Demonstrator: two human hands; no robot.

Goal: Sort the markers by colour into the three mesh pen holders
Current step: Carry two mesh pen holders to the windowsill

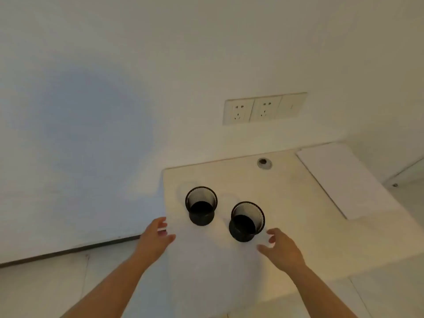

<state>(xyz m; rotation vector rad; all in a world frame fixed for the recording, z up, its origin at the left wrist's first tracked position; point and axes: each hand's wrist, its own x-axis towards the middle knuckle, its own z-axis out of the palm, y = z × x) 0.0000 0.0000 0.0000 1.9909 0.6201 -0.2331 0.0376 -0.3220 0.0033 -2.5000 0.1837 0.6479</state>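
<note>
White desk (298,203) holds two empty holders (201,205) (247,221); no markers or third holder visible. Left hand (153,239) and right hand (281,249) hover, fingers loose, grasping nothing. Sorting looks unstarted.

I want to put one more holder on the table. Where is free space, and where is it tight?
Bare tabletop lies right of the right holder, up to the cable hole and white panel. The near strip between left hand and right hand is also bare. It is tight between the left holder and its neighbour.
</note>
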